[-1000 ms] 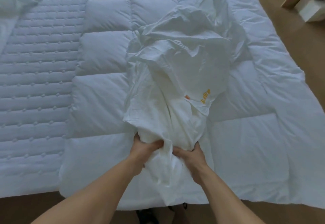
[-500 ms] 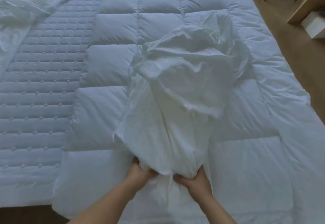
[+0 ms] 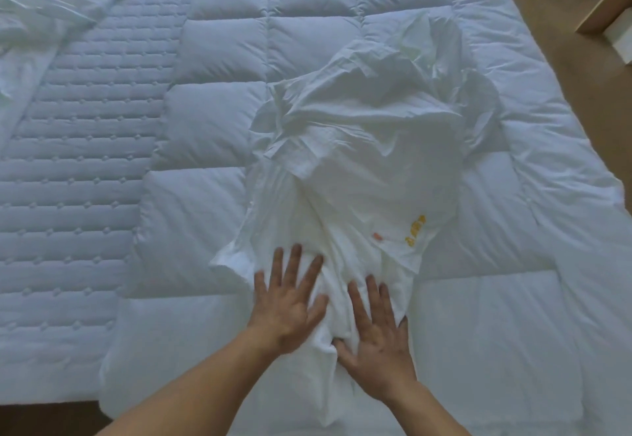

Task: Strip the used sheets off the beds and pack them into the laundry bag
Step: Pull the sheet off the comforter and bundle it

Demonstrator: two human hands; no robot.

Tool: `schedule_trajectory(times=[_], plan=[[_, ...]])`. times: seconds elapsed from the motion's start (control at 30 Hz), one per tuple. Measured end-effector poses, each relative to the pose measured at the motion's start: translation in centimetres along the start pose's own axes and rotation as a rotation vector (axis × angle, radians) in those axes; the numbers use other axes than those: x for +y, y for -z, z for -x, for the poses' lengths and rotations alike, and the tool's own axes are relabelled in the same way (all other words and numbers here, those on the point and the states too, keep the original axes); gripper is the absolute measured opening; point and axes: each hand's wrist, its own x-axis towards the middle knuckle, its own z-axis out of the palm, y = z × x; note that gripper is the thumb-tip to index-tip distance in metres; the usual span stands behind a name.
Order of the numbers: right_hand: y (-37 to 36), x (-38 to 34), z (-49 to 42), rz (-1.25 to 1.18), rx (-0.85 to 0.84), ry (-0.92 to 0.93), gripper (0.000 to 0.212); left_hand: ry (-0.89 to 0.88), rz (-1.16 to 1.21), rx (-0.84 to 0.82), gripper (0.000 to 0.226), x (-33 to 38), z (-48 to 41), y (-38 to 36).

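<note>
Used sheet (image 3: 359,169), bunched at frame centre on the duvet (image 3: 222,121). Left hand (image 3: 290,305) and right hand (image 3: 376,329) press it, fingers spread flat, gripping nothing. Mattress pad (image 3: 78,162) bared at left; no laundry bag visible, packing remains.

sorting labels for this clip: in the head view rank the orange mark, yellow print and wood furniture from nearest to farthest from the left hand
1. orange mark: on the sheet, just up and right of the left hand.
2. yellow print: on the same sheet, further right.
3. wood furniture: beside the bed, at the far top right.
</note>
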Motion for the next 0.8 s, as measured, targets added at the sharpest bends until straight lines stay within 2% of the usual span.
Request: schedule_trajectory(times=[0.07, 0.13, 0.17, 0.27, 0.3, 0.33, 0.43, 0.5, 0.57, 0.63, 0.7, 0.73, 0.8], plan=[[0.6, 0.4, 0.0, 0.031, -0.158, -0.029, 0.093, 0.034, -0.085, -0.158, 0.08, -0.5, -0.3, -0.9], [3.4, 0.0, -1.6, 0.001, -0.179, -0.066, 0.091, 0.044, -0.107, -0.266, 0.076, -0.8, -1.4, -0.3], [5.1, -0.6, -3.0, -0.029, -0.066, -0.085, 0.092, 0.047, -0.11, -0.305, 0.072, -0.8, -2.1, 0.7], [9.9, -2.5, -8.8, -0.059, 0.425, -0.123, 0.085, 0.031, -0.062, -0.389, 0.071, -0.7, -4.6, 3.2], [11.6, -3.1, -11.0, -0.076, 0.468, -0.132, 0.093, 0.023, -0.013, -0.384, 0.071, -0.6, -5.1, 3.8], [13.0, -3.5, -13.2, -0.099, 0.432, -0.16, 0.106, 0.028, 0.062, -0.354, 0.069, -0.6, -5.3, 4.3], [15.7, -3.3, -19.6, -0.241, 0.242, -0.373, 0.142, 0.161, 0.336, -0.207, 0.049, -0.8, -5.6, 5.3], [15.4, -2.0, -22.5, -0.384, 0.183, -0.547, 0.153, 0.273, 0.462, -0.081, 0.036, -1.2, -6.3, 6.1], [13.7, -1.0, -23.8, -0.404, 0.145, -0.65, 0.155, 0.335, 0.553, 0.003, 0.035, -1.8, -7.0, 6.5], [11.8, -0.4, -24.3, -0.452, 0.17, -0.675, 0.15, 0.37, 0.633, -0.002, 0.042, -2.1, -7.3, 6.6], [10.6, -0.3, -24.9, -0.551, 0.244, -0.637, 0.134, 0.374, 0.658, -0.062, 0.048, -2.0, -6.9, 6.2], [10.4, -0.4, -25.0, -0.592, 0.249, -0.597, 0.115, 0.366, 0.666, -0.088, 0.05, -1.9, -6.6, 6.0], [11.5, -1.4, -24.6, -0.671, 0.223, -0.474, 0.057, 0.349, 0.743, -0.083, 0.044, -1.3, -6.2, 5.9]])
